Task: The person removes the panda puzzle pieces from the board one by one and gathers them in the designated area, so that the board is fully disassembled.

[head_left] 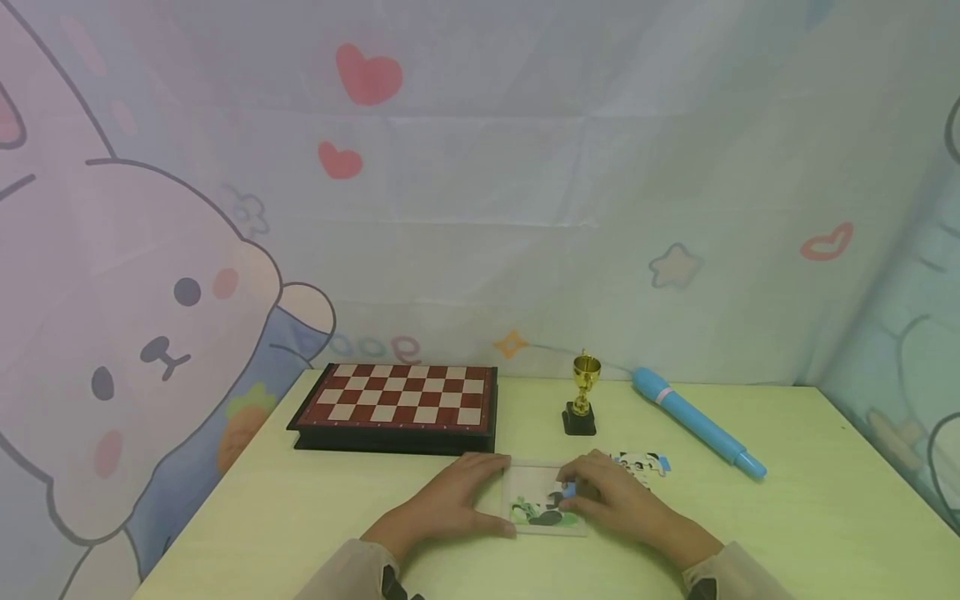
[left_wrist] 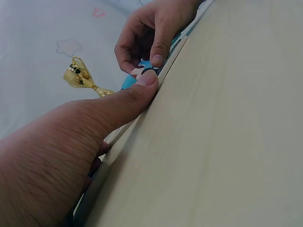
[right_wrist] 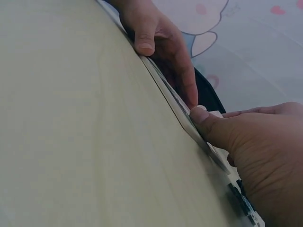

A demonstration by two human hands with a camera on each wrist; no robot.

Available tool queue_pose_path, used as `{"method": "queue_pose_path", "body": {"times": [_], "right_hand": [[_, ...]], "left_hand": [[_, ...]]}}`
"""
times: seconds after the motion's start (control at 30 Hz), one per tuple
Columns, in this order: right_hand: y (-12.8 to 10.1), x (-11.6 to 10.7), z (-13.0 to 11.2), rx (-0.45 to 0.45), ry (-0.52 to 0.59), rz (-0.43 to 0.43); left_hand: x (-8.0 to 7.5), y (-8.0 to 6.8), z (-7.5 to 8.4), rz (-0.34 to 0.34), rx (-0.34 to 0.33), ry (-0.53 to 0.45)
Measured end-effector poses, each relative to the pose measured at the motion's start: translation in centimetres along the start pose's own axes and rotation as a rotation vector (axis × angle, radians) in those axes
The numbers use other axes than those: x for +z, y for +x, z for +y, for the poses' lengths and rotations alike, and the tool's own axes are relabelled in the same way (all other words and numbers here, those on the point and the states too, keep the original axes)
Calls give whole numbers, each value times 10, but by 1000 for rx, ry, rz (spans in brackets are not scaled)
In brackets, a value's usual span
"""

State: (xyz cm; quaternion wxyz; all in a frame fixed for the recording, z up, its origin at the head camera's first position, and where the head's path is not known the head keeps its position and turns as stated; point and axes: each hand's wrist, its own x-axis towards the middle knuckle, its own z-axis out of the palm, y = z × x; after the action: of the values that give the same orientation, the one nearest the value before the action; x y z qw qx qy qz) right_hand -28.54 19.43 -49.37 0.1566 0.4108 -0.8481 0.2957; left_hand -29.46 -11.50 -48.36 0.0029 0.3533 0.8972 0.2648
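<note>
A: What sits at the bottom centre of the head view?

B: A small puzzle tray (head_left: 525,479) lies flat on a pale green table (head_left: 787,517), with a few cartoon pieces already fitted along its lower edge. The left hand (head_left: 450,500) rests on the tray's left side, fingers fairly straight across its top and thumb pressed along the near edge. The right hand (head_left: 611,496) is on the tray's right side, its curled fingers pinching a blue-tipped puzzle piece (head_left: 567,490) just above the fitted ones.

A: Do the wrist views add anything?

B: In the left wrist view, the right hand's thumb and forefinger close on that piece at upper centre, touching the tray's rim.

A: What else is on the table?

B: Just right of the tray, loose puzzle pieces (head_left: 643,463). Above centre, a folded chessboard (head_left: 401,404) at left, a small gold trophy (head_left: 582,396) in the middle, and a light blue oversized pen (head_left: 697,422) lying slantwise at right. A cartoon rabbit curtain (head_left: 135,317) hangs behind.
</note>
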Motion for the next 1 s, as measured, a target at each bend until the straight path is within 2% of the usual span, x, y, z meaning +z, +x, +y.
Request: {"method": "queue_pose_path", "body": {"times": [0.3,0.53,1.0], "right_hand": [[0,-2,-2,-137,44,29],[-2,-11,3,-98,74,64],[-27,-35,24,-73,25,167]], "left_hand": [[-1,0,1,-8,0,7],[-1,0,1,-5,0,22],[-1,0,2,-7,-2,19]]}}
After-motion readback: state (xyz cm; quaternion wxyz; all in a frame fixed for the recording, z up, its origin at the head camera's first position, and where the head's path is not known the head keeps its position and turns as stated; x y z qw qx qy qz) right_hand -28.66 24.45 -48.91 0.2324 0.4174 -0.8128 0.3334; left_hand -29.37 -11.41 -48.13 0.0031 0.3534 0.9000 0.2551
